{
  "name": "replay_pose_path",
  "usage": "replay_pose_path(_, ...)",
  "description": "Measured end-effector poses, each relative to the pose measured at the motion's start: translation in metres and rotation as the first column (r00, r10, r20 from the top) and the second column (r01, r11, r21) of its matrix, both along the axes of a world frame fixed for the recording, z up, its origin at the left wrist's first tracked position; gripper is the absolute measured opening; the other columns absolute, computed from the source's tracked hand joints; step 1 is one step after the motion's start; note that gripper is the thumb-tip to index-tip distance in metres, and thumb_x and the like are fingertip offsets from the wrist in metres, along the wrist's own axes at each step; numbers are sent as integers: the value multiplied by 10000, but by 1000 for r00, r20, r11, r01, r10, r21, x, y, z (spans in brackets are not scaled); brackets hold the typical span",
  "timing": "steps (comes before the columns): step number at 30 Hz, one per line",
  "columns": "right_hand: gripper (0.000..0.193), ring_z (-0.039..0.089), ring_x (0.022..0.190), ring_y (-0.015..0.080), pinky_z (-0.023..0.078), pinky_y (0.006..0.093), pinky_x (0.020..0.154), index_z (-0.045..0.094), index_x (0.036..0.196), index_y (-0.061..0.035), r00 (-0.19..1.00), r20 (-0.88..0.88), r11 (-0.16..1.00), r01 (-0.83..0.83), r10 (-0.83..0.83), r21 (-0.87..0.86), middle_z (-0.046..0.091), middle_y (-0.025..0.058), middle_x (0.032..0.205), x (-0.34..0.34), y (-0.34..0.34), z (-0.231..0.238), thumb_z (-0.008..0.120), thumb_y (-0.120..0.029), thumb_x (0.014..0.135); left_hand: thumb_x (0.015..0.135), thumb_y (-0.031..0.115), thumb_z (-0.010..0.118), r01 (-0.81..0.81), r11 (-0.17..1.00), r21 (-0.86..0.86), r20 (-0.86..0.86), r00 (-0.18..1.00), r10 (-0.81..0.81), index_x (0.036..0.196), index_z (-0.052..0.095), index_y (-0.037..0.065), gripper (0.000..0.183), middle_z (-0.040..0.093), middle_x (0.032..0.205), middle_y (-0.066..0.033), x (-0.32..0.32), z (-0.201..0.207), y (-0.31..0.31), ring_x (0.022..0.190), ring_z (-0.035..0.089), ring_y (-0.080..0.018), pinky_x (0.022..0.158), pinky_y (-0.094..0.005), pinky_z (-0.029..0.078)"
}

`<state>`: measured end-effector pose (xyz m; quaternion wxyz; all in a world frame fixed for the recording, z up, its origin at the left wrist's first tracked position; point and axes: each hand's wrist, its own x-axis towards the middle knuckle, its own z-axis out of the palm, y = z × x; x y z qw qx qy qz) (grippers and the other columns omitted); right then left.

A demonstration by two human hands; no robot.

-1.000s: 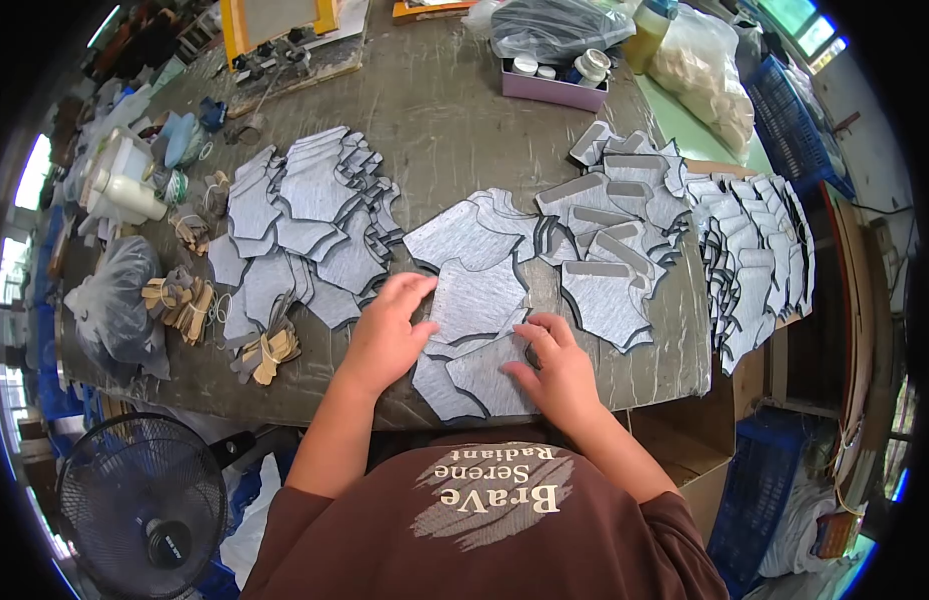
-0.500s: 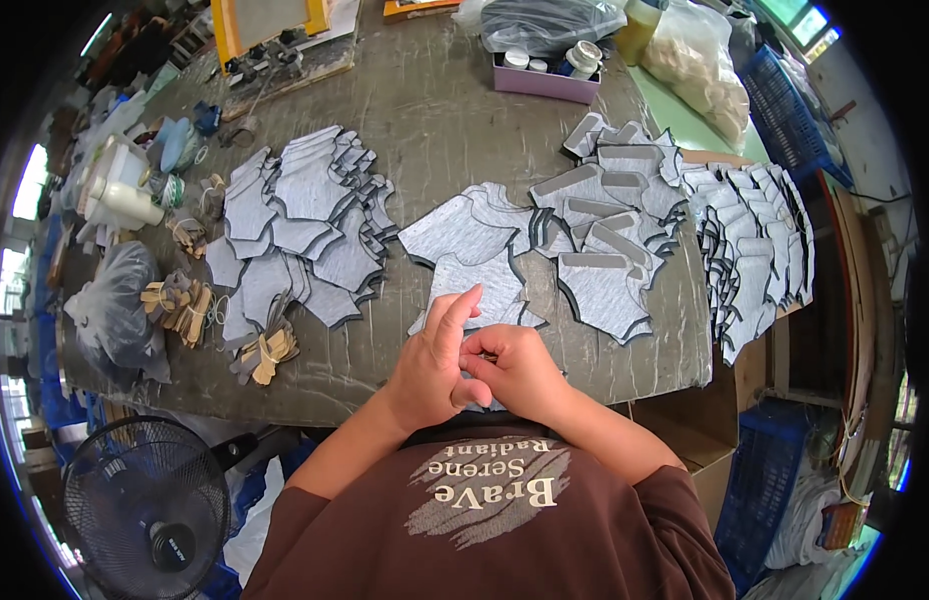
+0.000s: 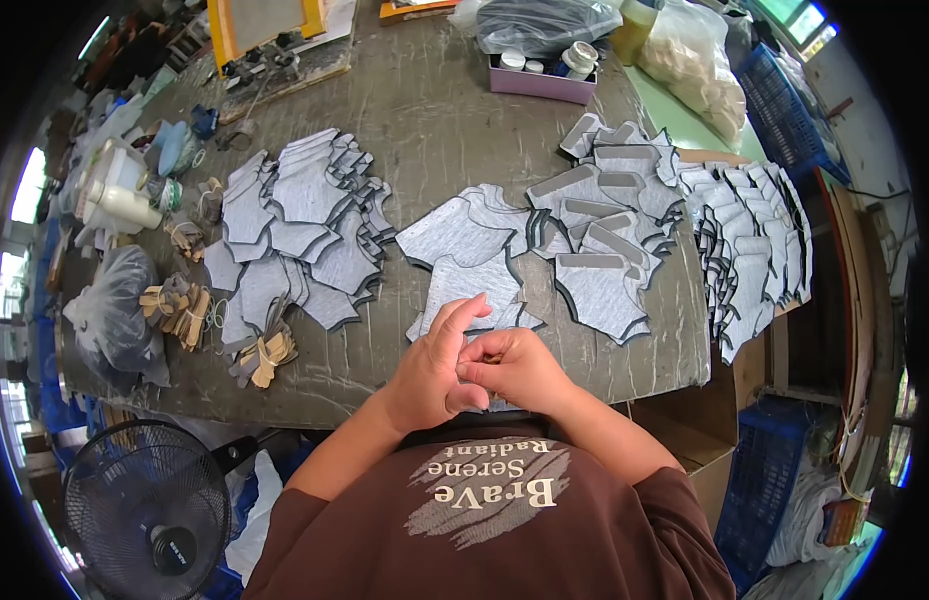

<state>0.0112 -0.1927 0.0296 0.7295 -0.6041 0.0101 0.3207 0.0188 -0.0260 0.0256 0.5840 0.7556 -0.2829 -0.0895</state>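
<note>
My left hand [image 3: 431, 370] is raised over the near table edge, its fingers stretched upward and its thumb apart. Against its palm side, my right hand [image 3: 518, 372] is closed in a pinch. A small yellowish bit shows among the right fingers, too small to name. Just beyond the hands lie grey cut fabric pieces [image 3: 470, 285] with dark edges, overlapping on the table. A sliver of grey material shows below the hands, mostly hidden by them.
Stacked grey pieces [image 3: 320, 240] lie left, and others with dark grey strips [image 3: 605, 225] lie right. Bundled tan strips [image 3: 190, 310] sit near a plastic bag [image 3: 115, 310]. A purple box [image 3: 542, 85] holds bottles at the back. A fan [image 3: 150, 515] stands lower left.
Both hands stay together in nearly the same place, shifting very slightly. A small yellowish bit now shows more among my right fingers. The fabric piles lie as before.
</note>
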Motion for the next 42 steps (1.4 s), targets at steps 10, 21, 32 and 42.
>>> replay_pose_path(10,54,563,650,47,444,197,542,661,864,17,997,80,1000,-2,2,-3,642,27,763,-4,-1,-8,615,0,843,698,762,522,37,998,41,28,999,-38,1438,185,35,1091,413,1304,-197,2,-6,2,812,623,-220,728,-301,501)
replay_pose_path(21,81,364,512,30,296,192,465,543,859,-77,983,-177,903,114,-43,414,495,-34,678,-5,-6,-14,493,-84,922,874,107,616,-104,986,-128,-76,993,95,1122,591,34,259,570,1097,-107,6,-5,10,838,579,-154,719,-251,468)
replay_pose_path(32,101,437,479,102,360,249,432,472,780,-86,855,-21,816,501,-517,288,526,51,680,-5,-63,-25,557,-36,803,827,17,664,-548,837,21,-429,751,502,830,628,9,37,561,653,19,-9,-10,38,518,461,-32,477,-176,365)
replay_pose_path(42,99,537,566,189,429,334,469,657,833,-145,420,769,585,499,482,-639,473,14,639,-34,-39,-39,677,-194,749,828,46,664,-368,923,114,-534,761,369,813,636,-5,60,600,678,3,-26,-17,17,556,508,-31,471,-194,414)
